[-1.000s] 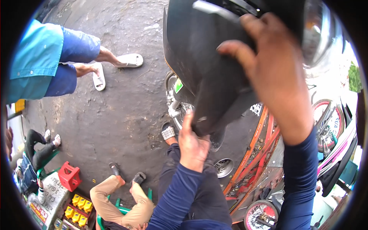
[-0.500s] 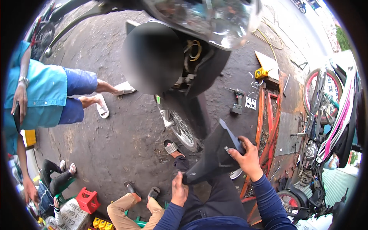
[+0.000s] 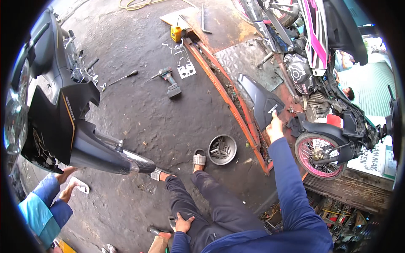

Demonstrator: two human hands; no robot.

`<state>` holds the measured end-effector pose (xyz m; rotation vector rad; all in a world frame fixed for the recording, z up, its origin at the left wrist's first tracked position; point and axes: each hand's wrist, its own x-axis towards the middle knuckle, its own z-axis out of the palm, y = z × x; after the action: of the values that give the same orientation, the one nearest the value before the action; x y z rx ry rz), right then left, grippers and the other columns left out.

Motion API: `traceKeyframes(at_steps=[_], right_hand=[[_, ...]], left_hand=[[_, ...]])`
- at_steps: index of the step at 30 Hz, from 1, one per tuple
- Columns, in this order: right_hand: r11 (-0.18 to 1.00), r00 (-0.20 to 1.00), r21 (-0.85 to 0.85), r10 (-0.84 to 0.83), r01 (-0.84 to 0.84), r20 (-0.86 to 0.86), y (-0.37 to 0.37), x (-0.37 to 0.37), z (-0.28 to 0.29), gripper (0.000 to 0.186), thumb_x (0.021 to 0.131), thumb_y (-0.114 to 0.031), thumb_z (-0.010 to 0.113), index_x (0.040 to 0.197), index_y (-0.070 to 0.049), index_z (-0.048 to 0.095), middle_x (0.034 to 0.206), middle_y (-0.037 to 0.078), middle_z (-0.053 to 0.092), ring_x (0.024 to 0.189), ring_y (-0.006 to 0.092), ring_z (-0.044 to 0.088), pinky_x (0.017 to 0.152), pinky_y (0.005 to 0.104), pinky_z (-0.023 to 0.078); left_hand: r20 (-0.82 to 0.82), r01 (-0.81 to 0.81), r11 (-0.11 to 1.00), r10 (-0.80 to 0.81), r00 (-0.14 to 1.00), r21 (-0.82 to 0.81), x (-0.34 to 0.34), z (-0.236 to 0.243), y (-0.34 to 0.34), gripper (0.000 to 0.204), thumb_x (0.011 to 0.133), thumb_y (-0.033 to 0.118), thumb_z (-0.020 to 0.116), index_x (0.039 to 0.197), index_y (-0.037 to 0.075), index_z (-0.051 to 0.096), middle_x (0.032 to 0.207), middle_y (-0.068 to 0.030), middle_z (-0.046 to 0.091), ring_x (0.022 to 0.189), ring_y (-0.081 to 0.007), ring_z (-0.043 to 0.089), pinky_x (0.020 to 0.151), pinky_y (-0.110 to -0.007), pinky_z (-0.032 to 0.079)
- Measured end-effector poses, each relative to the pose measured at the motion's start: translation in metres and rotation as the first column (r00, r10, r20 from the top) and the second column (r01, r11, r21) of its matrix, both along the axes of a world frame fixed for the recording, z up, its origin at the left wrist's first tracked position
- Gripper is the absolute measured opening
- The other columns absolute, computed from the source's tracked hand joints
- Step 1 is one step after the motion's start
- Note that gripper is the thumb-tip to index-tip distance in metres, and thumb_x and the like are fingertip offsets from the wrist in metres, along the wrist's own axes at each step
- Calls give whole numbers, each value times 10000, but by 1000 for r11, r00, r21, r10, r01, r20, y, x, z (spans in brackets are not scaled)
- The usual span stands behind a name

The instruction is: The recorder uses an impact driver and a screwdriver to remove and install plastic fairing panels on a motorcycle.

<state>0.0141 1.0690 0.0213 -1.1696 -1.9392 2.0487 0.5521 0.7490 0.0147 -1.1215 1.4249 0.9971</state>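
Note:
In my right hand [image 3: 275, 127] is the lower end of a dark grey plastic motorcycle fairing panel [image 3: 260, 99]. The thumb lies on its outer face, while the other fingers are hidden. My right arm reaches out to the right, and the panel is over or against the metal plate beside an orange frame; contact there cannot be made out. On my dark trousers, my left hand [image 3: 183, 223] rests against the thigh, fingers spread and holding nothing. To the left stands a dark scooter [image 3: 63, 114] with its front body and wheel facing me.
A metal bowl of small parts [image 3: 222, 150] sits by my foot. Beyond it lie a cordless drill [image 3: 169, 83], a screwdriver [image 3: 122, 77], a metal bracket [image 3: 184, 67] and a yellow bottle [image 3: 176, 33]. An orange steel frame [image 3: 223, 95] borders a partly stripped motorcycle [image 3: 312, 84]. Another person [image 3: 44, 206] is at left.
My view has swung right. The panel, earlier held by both hands before me, is now out to the right in my right hand alone. My left hand has dropped to my thigh.

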Motion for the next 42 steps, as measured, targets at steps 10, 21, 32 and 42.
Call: traceKeyframes(at_steps=[10,21,32,42], right_hand=[[995,975,11,-95,95,201,-50,-98,-118,442,902,-366,641,612,-190,358,528,-66,160,410,98,183,359,287,173],[286,539,502,692,-816,481,-137,114,-135,182,897,-181,634,952,-8,630,837,46,653,817,142,610,780,279,496],[-19,409,653,766,-757,497,-453,-116,-440,695,802,-345,709,1264,96,437,1223,292,513,1157,404,502,978,425,413],[-69,18,146,851,-987,526,-477,-153,-470,643,756,-177,660,1279,70,379,1220,255,538,1149,361,531,988,419,416]], left_hand=[[22,129,991,-128,991,-25,19,1,-18,935,717,491,745,1468,163,294,1452,-331,255,1337,-441,317,1089,-428,318],[-272,278,961,-272,923,-17,-76,-9,-74,428,812,270,651,1232,211,589,1335,-101,503,1275,-373,404,1009,-580,329],[-387,-427,904,403,829,27,-230,-104,-146,194,847,140,616,1011,38,639,929,-139,639,867,-315,630,765,-358,505],[-430,-762,611,759,489,214,-423,-189,-185,236,900,114,610,1118,22,604,1041,-98,648,983,-163,623,854,-287,478]])
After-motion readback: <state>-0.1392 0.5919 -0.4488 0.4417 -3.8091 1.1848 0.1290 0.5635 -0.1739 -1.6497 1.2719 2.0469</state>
